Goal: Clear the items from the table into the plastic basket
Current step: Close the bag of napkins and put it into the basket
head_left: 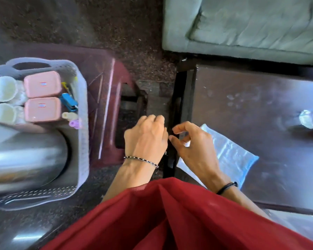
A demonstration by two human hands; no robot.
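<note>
The plastic basket (83, 134), left of the left hand (145, 139), is largely filled. Left on the surface (242, 105): a blue cloth (233, 156) under the right hand (195, 150), a clear item (309, 119) beyond. Both hands are curled; any grasp cannot be told.

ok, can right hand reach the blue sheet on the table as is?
Likely yes: right hand sits over a corner of the blue sheet at the table edge; nothing lies on the sheet.

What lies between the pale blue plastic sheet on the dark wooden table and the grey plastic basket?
Only the left hand, above the gap, and the right hand, above the sheet; the basket stands open-topped.
</note>
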